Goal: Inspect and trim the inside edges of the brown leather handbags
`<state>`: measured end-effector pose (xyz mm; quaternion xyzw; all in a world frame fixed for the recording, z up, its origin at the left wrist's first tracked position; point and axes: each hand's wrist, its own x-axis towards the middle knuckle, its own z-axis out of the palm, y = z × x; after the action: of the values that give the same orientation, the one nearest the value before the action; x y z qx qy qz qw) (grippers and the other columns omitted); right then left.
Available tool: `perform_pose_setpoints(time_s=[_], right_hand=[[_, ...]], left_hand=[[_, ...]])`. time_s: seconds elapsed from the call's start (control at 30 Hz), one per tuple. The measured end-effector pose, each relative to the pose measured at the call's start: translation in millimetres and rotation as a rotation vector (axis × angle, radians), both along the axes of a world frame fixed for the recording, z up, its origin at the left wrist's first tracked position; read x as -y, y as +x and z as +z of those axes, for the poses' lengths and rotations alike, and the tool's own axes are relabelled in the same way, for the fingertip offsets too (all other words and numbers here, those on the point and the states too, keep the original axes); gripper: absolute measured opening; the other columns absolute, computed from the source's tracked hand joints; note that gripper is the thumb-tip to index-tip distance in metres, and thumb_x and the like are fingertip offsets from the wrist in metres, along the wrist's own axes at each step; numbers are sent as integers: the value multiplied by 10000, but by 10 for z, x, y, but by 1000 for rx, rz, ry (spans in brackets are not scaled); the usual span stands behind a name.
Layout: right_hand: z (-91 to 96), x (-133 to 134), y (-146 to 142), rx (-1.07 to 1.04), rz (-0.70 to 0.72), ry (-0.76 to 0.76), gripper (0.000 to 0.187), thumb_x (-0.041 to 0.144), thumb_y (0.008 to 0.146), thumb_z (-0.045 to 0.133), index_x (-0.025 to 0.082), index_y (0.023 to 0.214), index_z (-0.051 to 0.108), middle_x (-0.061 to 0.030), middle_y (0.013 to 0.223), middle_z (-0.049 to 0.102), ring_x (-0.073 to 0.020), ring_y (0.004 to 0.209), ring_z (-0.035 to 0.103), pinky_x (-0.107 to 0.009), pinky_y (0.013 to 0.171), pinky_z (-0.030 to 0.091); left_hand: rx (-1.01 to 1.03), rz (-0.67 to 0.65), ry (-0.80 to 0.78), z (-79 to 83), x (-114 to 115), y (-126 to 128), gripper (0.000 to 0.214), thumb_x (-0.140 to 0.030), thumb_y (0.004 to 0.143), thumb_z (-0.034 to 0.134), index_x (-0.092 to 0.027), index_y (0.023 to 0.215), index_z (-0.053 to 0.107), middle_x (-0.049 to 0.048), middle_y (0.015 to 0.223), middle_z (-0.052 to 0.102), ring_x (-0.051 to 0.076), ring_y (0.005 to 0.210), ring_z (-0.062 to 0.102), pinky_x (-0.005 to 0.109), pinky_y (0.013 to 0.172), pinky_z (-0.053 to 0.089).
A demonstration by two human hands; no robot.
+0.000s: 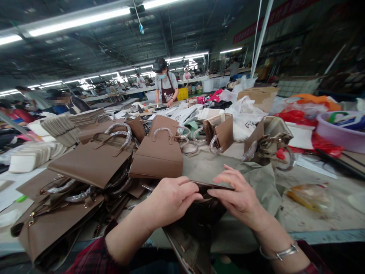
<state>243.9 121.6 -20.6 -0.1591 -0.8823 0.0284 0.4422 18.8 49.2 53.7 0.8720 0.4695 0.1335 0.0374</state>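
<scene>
**Dark brown handbag (205,213) pinched at its rim between both hands**

The dark brown handbag sits at the near edge of the worktable (313,213), directly in front of the person, with its body hanging down below the hands. Its thin upper edge runs level between them. The left hand (171,199) grips that edge from the left, fingers curled over the top and thumb pressed against the near side. The right hand (241,196) closes on the same edge from the right, fingers laid flat along it and the fingertips nearly meeting those of the left. Both hands are narrow, closed on the bag, and hold nothing else. A metal bracelet (281,253) circles the right wrist, and a red plaid sleeve (94,258) covers the left forearm.

Just behind the right hand lies a crumpled olive-grey cloth (256,179). To the left a pile of tan handbags (91,163) lies flat and overlapping, their handles wrapped in clear plastic (121,131). One more tan bag (158,156) lies just beyond the left hand. Further back an open tan bag (270,139) stands tilted at the right, near a purple basin (339,135). Across the table a worker in a brown apron (167,85) bends over the surface.
</scene>
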Motion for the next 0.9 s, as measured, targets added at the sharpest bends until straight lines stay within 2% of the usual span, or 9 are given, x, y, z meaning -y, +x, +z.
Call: perform_pose_setpoints(time_s=[0.1,0.2,0.33,0.53,0.7,0.9], right_hand=[[5,35,-14,-20,-5,-6,334,57,783,532,291,967,683,-21,954,576,-177,938,534,-533,1022,359],[30,69,-32,-34,53,-33,278,64,729,545,255,882,677,-25,962,560,-197,963,519,-549,1021,343],[66,115,-39,-47,122,-103,241,36,628,524,217,734,644,-33,1002,537,-237,1039,481,-570,1034,300],[60,141,-41,-36,162,-172,260,17,578,512,199,721,630,-41,1017,516,-248,1047,462,-546,1025,311],[23,70,-28,-82,162,-204,234,26,585,525,198,709,622,-45,1028,502,-244,1021,461,-520,990,340],[-2,27,-13,-90,170,-257,227,23,579,517,197,684,618,-47,1054,490,-257,1065,440,-503,976,345]], left_hand=[[-80,73,53,-21,-45,8,203,-273,947,425,-201,924,613,14,833,587,141,732,563,250,634,431],[-169,97,61,-21,-88,34,162,-244,934,441,-207,911,597,5,846,566,152,734,555,263,625,424],[-199,86,58,-4,-129,66,138,-229,930,445,-203,913,579,3,884,550,151,765,554,265,663,433],[-296,81,123,-11,-169,81,208,-210,938,400,-193,797,551,8,831,532,150,705,522,272,614,404],[-300,-14,137,-16,-180,87,218,-205,921,412,-187,757,555,7,811,537,143,670,497,278,597,382],[-293,-160,80,-5,-173,88,245,-184,919,402,-185,720,546,-7,809,570,128,645,503,275,581,371]])
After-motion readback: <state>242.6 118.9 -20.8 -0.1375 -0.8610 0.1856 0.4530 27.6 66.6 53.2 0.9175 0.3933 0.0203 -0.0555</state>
